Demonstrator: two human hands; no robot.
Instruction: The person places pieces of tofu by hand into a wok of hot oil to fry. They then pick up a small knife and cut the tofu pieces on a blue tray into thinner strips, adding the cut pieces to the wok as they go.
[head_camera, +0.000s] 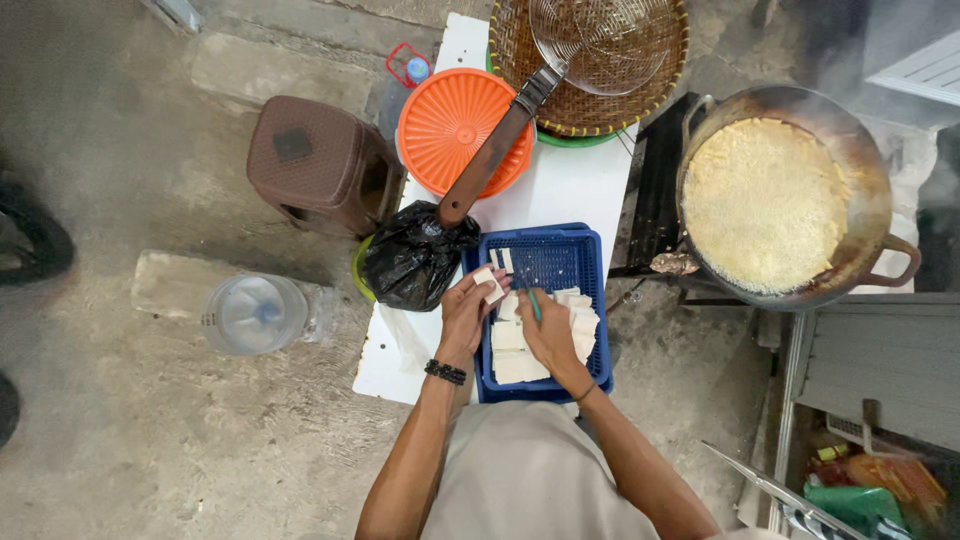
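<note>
Your left hand (468, 312) pinches one pale tofu slab (490, 284) over the blue basket (545, 255); right hand (545, 335) grips a green-handled knife (533, 302). Most slabs (515, 350) remain stacked inside, wok (785, 195) already bubbling.

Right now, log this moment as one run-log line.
left hand: holds pale square slice | right hand: grips thin green-handled tool | blue plastic slotted basket: more pale slices | wok: frothing
</note>
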